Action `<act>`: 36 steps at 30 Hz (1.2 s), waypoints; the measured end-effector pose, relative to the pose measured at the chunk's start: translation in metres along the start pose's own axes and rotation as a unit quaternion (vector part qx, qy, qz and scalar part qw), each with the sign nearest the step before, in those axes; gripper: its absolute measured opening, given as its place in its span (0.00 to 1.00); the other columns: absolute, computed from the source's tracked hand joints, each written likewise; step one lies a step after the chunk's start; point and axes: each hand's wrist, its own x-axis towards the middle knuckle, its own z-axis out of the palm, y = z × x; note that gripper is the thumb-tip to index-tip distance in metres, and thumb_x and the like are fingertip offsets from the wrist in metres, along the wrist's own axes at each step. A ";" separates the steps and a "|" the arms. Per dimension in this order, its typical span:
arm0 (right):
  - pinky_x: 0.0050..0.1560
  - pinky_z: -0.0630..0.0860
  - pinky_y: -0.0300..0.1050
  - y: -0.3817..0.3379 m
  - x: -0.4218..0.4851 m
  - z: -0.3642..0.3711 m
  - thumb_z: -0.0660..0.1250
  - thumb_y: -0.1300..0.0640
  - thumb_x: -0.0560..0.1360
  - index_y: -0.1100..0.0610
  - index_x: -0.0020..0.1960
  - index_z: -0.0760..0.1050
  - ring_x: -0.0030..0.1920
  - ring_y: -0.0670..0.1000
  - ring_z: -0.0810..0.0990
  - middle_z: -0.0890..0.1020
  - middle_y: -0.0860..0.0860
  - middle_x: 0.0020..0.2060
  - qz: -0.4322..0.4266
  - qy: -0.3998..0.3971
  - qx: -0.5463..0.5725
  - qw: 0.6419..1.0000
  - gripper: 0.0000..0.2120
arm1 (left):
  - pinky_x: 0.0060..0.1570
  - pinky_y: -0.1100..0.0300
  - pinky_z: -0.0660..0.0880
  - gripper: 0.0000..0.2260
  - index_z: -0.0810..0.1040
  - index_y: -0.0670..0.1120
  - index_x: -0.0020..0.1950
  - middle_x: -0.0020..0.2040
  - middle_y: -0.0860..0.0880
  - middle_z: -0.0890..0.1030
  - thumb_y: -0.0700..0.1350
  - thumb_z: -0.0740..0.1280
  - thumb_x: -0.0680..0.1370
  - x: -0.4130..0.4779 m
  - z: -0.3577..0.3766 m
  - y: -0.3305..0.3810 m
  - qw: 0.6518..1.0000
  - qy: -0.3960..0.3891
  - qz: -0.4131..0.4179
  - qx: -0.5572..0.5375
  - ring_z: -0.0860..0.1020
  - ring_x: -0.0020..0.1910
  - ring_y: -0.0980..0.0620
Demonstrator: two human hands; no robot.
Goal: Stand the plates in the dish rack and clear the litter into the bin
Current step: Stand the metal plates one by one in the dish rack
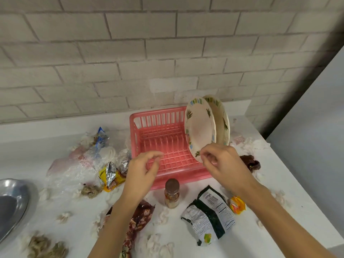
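Now | two plates upright in dish rack | our left hand loose, empty | right hand: grip unclear

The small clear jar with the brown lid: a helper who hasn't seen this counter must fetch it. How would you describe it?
Find the pink plastic dish rack on the white counter. Just before its near edge stands the small clear jar with the brown lid. It alone stands upright among crumpled wrappers and tissues.

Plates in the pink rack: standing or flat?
Standing. Front plate and rear plate sit on edge at the right end of the dish rack, tilted slightly.
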 end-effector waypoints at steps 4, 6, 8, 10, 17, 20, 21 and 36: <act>0.42 0.77 0.49 -0.012 -0.019 0.014 0.65 0.63 0.75 0.56 0.45 0.79 0.39 0.46 0.78 0.80 0.47 0.39 -0.011 -0.029 0.051 0.998 0.05 | 0.44 0.74 0.73 0.09 0.84 0.50 0.52 0.40 0.60 0.84 0.39 0.68 0.79 -0.024 0.003 0.026 0.999 -0.018 0.006 -0.044 0.82 0.42 0.62; 0.41 0.76 0.49 -0.020 -0.028 0.019 0.65 0.62 0.75 0.56 0.44 0.78 0.39 0.47 0.78 0.80 0.47 0.38 -0.022 -0.036 0.075 0.996 0.05 | 0.41 0.71 0.76 0.09 0.84 0.49 0.52 0.38 0.59 0.84 0.37 0.68 0.78 -0.037 0.005 0.036 0.999 -0.015 0.006 -0.042 0.82 0.40 0.62; 0.40 0.75 0.47 -0.026 -0.037 0.024 0.65 0.61 0.75 0.54 0.44 0.78 0.38 0.45 0.77 0.79 0.45 0.37 -0.033 -0.042 0.097 0.994 0.04 | 0.38 0.70 0.75 0.10 0.84 0.50 0.51 0.37 0.59 0.83 0.36 0.68 0.78 -0.054 0.005 0.042 0.999 -0.007 0.009 -0.033 0.82 0.37 0.61; 0.39 0.75 0.45 -0.032 -0.047 0.031 0.65 0.60 0.76 0.53 0.45 0.78 0.38 0.44 0.77 0.79 0.43 0.38 -0.040 -0.053 0.115 0.991 0.04 | 0.36 0.67 0.76 0.11 0.84 0.53 0.50 0.34 0.58 0.82 0.37 0.67 0.78 -0.072 0.004 0.045 1.000 -0.002 -0.013 -0.017 0.81 0.34 0.58; 0.39 0.76 0.50 -0.059 -0.071 0.063 0.66 0.60 0.76 0.53 0.44 0.78 0.37 0.46 0.77 0.79 0.44 0.37 -0.070 -0.133 0.178 0.973 0.04 | 0.38 0.66 0.76 0.10 0.84 0.53 0.48 0.39 0.57 0.84 0.40 0.65 0.78 -0.135 -0.018 0.045 0.994 0.059 -0.093 0.009 0.82 0.37 0.57; 0.41 0.75 0.44 -0.075 -0.074 0.081 0.66 0.58 0.77 0.51 0.46 0.78 0.40 0.44 0.77 0.80 0.42 0.38 -0.075 -0.153 0.188 0.967 0.04 | 0.34 0.69 0.72 0.10 0.83 0.56 0.48 0.35 0.61 0.82 0.43 0.64 0.76 -0.155 -0.037 0.038 0.987 0.104 -0.118 0.004 0.80 0.33 0.59; 0.41 0.75 0.40 -0.083 -0.074 0.088 0.66 0.58 0.77 0.50 0.48 0.79 0.41 0.43 0.77 0.80 0.42 0.39 -0.075 -0.160 0.189 0.966 0.05 | 0.32 0.66 0.73 0.10 0.84 0.54 0.48 0.33 0.60 0.81 0.43 0.64 0.77 -0.161 -0.047 0.034 0.986 0.112 -0.126 0.004 0.78 0.31 0.58; 0.45 0.71 0.24 -0.220 -0.012 0.250 0.69 0.57 0.76 0.46 0.52 0.80 0.49 0.35 0.79 0.81 0.38 0.48 -0.001 -0.291 0.250 0.923 0.08 | 0.33 0.62 0.75 0.10 0.82 0.55 0.45 0.32 0.52 0.80 0.40 0.64 0.78 -0.217 -0.272 -0.145 0.903 0.303 -0.293 0.088 0.77 0.30 0.54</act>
